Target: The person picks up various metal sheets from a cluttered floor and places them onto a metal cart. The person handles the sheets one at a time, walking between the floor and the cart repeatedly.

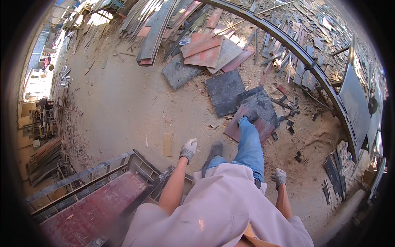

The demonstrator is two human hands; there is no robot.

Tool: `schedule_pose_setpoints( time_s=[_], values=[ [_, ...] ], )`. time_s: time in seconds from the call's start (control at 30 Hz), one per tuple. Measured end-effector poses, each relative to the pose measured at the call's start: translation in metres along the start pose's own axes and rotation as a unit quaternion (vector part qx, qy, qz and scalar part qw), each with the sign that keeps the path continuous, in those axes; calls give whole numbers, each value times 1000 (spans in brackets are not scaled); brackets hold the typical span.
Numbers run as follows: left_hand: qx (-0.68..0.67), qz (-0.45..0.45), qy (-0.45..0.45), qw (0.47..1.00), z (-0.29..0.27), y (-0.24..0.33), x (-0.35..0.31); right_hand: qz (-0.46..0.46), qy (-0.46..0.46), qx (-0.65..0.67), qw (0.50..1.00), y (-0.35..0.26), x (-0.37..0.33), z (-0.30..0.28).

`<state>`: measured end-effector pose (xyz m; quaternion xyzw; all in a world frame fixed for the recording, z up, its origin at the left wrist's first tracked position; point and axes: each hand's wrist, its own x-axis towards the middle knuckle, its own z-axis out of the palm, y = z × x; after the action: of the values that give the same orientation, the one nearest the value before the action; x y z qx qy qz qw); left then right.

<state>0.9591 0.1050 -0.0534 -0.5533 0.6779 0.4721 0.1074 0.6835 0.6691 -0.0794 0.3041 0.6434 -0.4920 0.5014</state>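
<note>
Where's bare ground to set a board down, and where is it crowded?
Widest: sandy ground ahead of the left hand, between the dark square board and the red panel, save a tan board and chips. Smaller: ground between the right hand and the dark strips. Crowded: overlapping boards around the right foot and heaped planks beyond.

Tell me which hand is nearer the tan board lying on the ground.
Left. The left hand is close by, just to the right of the tan board; the right hand is much farther right.

Flat boards [224, 92] on dusty ground [119, 107]
</note>
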Motion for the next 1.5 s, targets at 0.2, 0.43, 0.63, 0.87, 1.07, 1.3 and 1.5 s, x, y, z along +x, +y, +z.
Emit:
schedule_pose_setpoints(
  time_s=[0.2,0.43,0.63,0.87,1.07,1.3,1.5],
  values=[
    [-196,-70,102,973,48,-171,-94,-92,39,-331,938,50,-113,57],
    [187,-245,-156,938,96,-369,-244,-26,93,-373,923,122,-137,-5],
    [286,-138,-157,935,125,-340,-266,-88,124,-244,958,94,-153,-35],
    [-274,-101,36,956,127,-206,-187,-70,111,-212,968,177,-169,-123],
    [-136,85,41,986,174,-130,-234,13,122,-143,982,258,-171,-222],
    [18,-138,-34,990,194,-186,-297,10,147,-124,981,270,-139,-280],
    [69,-36,-154,985,183,-223,-283,-46,187,-92,977,207,-139,-234]
  ],
)
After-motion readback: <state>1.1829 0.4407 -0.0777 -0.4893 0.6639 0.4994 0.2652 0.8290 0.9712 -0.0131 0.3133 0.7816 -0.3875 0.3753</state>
